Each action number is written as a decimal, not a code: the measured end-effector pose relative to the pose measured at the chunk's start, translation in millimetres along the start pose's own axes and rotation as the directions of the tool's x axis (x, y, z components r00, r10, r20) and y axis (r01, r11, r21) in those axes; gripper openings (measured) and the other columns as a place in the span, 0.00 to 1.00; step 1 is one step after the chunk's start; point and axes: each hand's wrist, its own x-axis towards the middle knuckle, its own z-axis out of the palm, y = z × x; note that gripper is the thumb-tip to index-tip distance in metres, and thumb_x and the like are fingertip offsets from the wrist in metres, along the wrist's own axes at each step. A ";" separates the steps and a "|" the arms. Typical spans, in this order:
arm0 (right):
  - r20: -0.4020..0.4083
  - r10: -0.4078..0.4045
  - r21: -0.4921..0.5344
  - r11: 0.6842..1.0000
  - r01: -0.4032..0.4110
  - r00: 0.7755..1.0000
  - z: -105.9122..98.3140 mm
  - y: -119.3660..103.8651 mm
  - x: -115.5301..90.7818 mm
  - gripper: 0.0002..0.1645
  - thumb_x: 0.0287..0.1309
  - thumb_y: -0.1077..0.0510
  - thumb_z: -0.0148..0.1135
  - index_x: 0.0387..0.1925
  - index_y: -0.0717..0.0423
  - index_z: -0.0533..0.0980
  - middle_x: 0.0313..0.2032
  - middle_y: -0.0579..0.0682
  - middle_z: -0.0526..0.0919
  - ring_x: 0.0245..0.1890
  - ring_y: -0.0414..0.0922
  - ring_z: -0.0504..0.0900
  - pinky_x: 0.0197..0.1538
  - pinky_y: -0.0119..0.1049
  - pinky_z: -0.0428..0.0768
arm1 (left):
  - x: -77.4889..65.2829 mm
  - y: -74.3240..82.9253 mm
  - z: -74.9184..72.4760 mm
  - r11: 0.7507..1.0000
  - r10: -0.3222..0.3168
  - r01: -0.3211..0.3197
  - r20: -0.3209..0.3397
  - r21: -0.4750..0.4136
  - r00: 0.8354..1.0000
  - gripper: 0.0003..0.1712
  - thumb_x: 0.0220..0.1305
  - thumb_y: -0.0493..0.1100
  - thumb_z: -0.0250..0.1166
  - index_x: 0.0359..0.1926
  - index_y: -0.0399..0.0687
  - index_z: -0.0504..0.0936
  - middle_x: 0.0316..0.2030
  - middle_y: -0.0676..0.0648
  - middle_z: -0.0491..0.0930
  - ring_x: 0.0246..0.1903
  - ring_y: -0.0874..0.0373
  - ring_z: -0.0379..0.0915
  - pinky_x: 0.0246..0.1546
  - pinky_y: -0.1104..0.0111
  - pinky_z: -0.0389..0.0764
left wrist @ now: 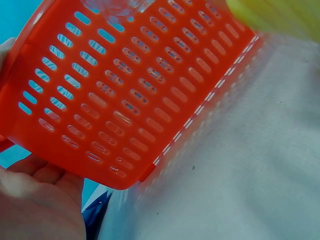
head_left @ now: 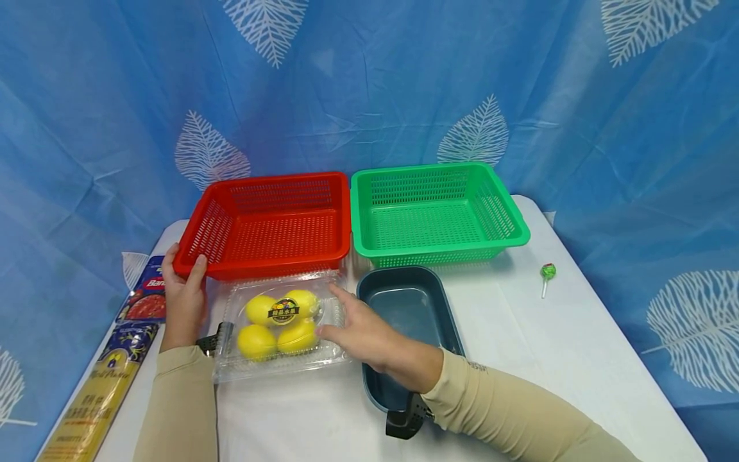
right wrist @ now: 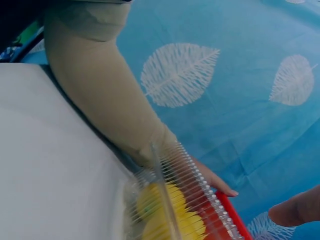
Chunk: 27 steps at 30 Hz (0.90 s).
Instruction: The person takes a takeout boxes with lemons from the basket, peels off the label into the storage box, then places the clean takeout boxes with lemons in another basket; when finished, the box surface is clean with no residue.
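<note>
My left hand [head_left: 183, 301] grips the front left corner of a red perforated basket [head_left: 262, 266], thumb over the rim. In the left wrist view its fingers [left wrist: 47, 172] curl under the basket's rim. My right hand [head_left: 369, 333] holds the right side of a clear plastic fruit box [head_left: 231, 359] in front of the basket, its thumb on the lid. Several yellow lemons [head_left: 256, 342] show inside under a dark label [head_left: 283, 310]. In the right wrist view the box's ridged edge [right wrist: 200, 180] looks tilted; most of the right hand is out of that view.
A green basket [head_left: 439, 245] stands right of the red one. A dark blue tub [head_left: 404, 308] lies partly under my right forearm. A green lollipop [head_left: 548, 272] is at the right. Along the left edge lie a blue-and-red packet [head_left: 147, 298] and a pasta pack [head_left: 98, 398].
</note>
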 end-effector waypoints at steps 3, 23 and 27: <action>-0.009 -0.001 0.007 1.000 0.001 1.000 -2.6 -1.3 0.1 0.45 0.56 0.55 0.65 0.71 0.50 0.53 0.68 0.48 0.56 0.41 0.47 0.75 0.57 0.53 0.67 | -0.6 0.1 -0.3 1.000 0.001 -0.001 0.005 -0.009 1.000 0.40 0.64 0.41 0.61 0.70 0.64 0.48 0.70 0.47 0.47 0.67 0.52 0.48 0.59 0.64 0.61; 0.001 0.041 0.075 0.996 -0.041 0.999 -8.1 -4.7 0.4 0.44 0.56 0.54 0.65 0.71 0.49 0.55 0.69 0.49 0.53 0.66 0.57 0.55 0.62 0.55 0.59 | -13.4 33.7 -1.9 0.839 -0.182 0.231 -0.145 0.492 0.972 0.56 0.57 0.66 0.57 0.70 0.72 0.24 0.72 0.47 0.37 0.69 0.50 0.39 0.62 0.54 0.52; 0.008 0.046 0.083 0.995 -0.047 0.999 -8.3 -4.5 0.9 0.44 0.56 0.54 0.65 0.71 0.50 0.55 0.69 0.50 0.53 0.66 0.57 0.55 0.62 0.54 0.60 | -35.8 55.1 -3.8 0.690 -0.158 0.208 -0.135 0.693 0.978 0.61 0.57 0.66 0.59 0.67 0.68 0.16 0.72 0.43 0.27 0.69 0.40 0.30 0.59 0.40 0.51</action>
